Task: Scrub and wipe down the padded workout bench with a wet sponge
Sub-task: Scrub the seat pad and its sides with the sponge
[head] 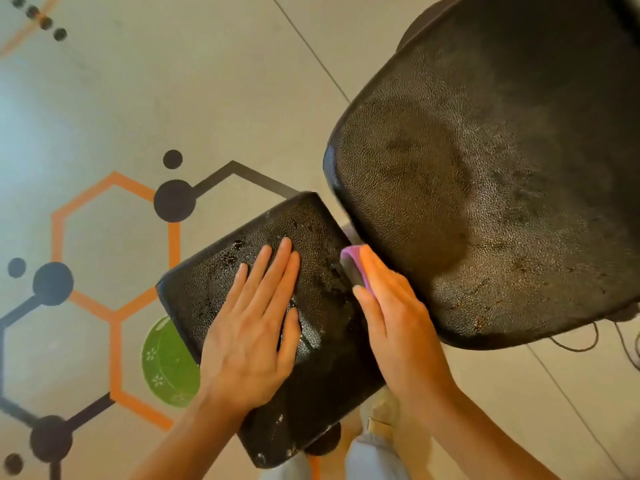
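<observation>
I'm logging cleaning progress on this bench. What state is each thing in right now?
seat pad: wet, glistening, flecked with grime
back pad: dull, smudged, scuffed near its lower edge
sponge: held on edge at the seat pad's right side
left hand: flat, fingers straight, pressing the seat pad
right hand: holds the sponge
green bowl: on the floor, partly hidden by the seat pad

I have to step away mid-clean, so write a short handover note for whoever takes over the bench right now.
Left hand: flat, fingers straight, pressing the small seat pad.
Right hand: holds the purple sponge at the seat pad's right edge, in the gap by the large back pad.
Green bowl sits on the floor, partly under the seat pad.
Done: seat pad looks wet.
Left: back pad looks dull, smudged and flecked near its lower edge; scrub it, then wipe both.
</observation>
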The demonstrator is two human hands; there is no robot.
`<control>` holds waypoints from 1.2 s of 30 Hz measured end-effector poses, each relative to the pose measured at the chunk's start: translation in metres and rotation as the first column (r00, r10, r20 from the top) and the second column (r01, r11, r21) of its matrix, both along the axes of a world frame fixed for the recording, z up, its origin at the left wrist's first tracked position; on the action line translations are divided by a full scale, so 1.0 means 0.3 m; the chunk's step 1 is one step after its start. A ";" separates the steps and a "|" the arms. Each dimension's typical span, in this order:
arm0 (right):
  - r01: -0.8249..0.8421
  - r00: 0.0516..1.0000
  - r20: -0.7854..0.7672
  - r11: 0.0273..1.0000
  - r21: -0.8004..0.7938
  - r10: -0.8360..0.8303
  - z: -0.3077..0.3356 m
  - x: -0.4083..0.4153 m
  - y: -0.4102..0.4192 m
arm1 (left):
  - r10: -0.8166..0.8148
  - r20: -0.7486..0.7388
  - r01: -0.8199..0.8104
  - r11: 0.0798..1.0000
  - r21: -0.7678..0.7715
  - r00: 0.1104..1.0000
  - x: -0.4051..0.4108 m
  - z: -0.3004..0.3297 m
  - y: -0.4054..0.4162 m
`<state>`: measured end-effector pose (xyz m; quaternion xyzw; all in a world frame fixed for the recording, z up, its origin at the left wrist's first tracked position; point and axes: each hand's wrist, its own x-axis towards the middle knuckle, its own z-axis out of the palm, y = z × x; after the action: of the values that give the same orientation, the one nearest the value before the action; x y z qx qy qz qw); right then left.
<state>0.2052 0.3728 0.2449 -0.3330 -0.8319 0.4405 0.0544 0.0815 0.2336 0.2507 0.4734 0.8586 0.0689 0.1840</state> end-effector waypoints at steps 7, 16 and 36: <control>0.014 1.000 0.025 0.998 0.068 -0.016 -0.045 -0.359 0.053 | -0.019 0.004 0.019 1.000 -0.009 1.000 -0.005 -0.004 0.000; 0.097 0.988 0.117 0.993 0.060 -0.104 0.000 0.025 -0.041 | -0.027 0.024 0.026 0.998 0.048 0.999 -0.008 0.000 -0.005; 0.293 0.851 0.294 0.858 0.422 -0.436 -0.035 -0.014 -0.217 | -0.399 -0.031 0.400 0.915 0.049 0.917 -0.147 -0.014 -0.082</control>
<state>0.2010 0.3077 0.2343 -0.5501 -0.8129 0.1878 0.0371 0.0373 0.2089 0.2465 0.6440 0.7437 0.0482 0.1724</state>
